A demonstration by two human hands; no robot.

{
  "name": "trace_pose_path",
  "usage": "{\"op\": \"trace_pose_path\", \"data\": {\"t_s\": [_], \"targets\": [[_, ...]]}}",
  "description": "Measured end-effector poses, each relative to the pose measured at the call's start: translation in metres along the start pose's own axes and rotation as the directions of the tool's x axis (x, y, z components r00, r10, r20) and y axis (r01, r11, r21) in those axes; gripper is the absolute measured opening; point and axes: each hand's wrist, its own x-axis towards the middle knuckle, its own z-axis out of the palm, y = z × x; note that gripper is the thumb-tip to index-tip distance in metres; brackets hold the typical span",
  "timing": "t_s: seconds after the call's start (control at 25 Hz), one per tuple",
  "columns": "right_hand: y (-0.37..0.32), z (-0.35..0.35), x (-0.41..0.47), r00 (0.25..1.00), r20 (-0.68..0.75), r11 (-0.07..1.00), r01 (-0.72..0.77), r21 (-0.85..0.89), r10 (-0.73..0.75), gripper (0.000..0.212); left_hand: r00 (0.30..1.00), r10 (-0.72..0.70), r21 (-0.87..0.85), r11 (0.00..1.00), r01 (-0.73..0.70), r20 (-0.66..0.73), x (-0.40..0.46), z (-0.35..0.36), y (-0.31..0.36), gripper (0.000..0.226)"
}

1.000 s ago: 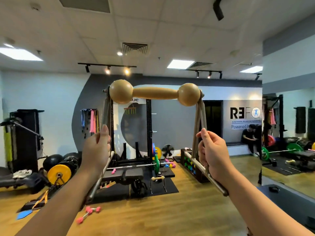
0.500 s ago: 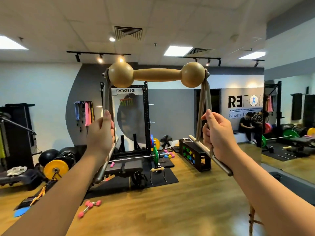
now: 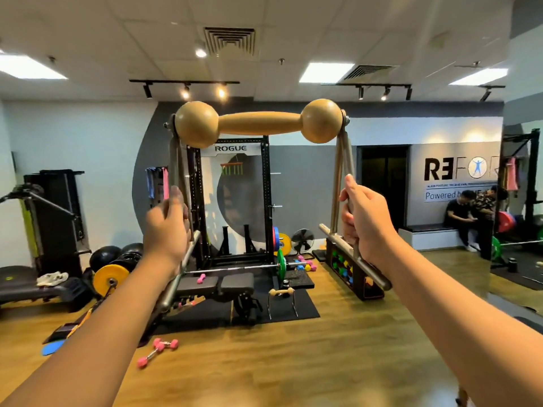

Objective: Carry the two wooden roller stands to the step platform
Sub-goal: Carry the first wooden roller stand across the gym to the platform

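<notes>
- The black ROGUE power rack (image 3: 235,201) stands straight ahead of you against the grey and white wall, with a loaded barbell (image 3: 244,267) across its lower front.
- A black flat bench (image 3: 217,284) sits on the dark floor mat (image 3: 293,309) in front of the rack, right between you and it.
- To your right a low dumbbell rack (image 3: 349,268) runs away from you, and beyond it two people sit on a ledge (image 3: 426,233) under the wall lettering.
- To your left lie a black step platform (image 3: 32,290) with a cloth on it, a yellow weight plate (image 3: 110,279) and dark exercise balls (image 3: 107,257).
- The wooden roller stand (image 3: 258,123) you carry is up at eye height, roller level, its metal legs hanging down to two foot bars.
- The second wooden roller stand (image 3: 281,298) stands upright on the mat just beside the bench, well apart from the platform.
- Your left hand (image 3: 166,230) wraps the left legs; its fingers are curled away from view, so you cannot tell more of their hold.
- Your right hand (image 3: 367,227) grips the right legs, fingers closed round the tubes, thumb laid up along them.
- Pink dumbbells (image 3: 157,352) lie on the wooden floor (image 3: 293,362) near your left forearm, beside a blue pad (image 3: 53,347).
- A small fan (image 3: 302,240) stands by the rack.
- A mirror on the right wall doubles the room.
</notes>
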Motion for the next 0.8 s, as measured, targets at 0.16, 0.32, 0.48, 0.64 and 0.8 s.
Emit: {"op": "trace_pose_path", "data": {"t_s": [0.16, 0.32, 0.48, 0.64, 0.8], "targets": [[0.031, -0.025, 0.057, 1.000, 0.015, 1.000, -0.014, 0.020, 0.014, 0.045, 0.999, 0.006, 0.093, 0.996, -0.002, -0.046, 0.013, 0.047, -0.017, 0.051], [0.091, -0.033, 0.108, 1.000, -0.008, 1.000, -0.006, 0.009, 0.006, 0.047, 0.999, -0.005, 0.104, 0.995, 0.009, -0.045, 0.035, 0.082, -0.059, 0.052], [0.155, -0.017, 0.157, 0.998, 0.011, 0.998, 0.062, 0.017, -0.063, 0.049, 0.996, -0.012, 0.102, 0.995, 0.020, -0.084, 0.072, 0.100, -0.126, 0.052], [0.214, 0.015, 0.231, 0.997, 0.001, 0.997, 0.077, 0.010, -0.077, 0.049, 0.996, 0.013, 0.151, 0.989, 0.001, -0.091, 0.147, 0.118, -0.190, 0.054], [0.267, 0.046, 0.303, 0.996, -0.013, 0.996, 0.084, 0.024, -0.083, 0.048, 0.997, 0.050, 0.160, 0.986, -0.039, -0.064, 0.227, 0.134, -0.241, 0.054]]}}
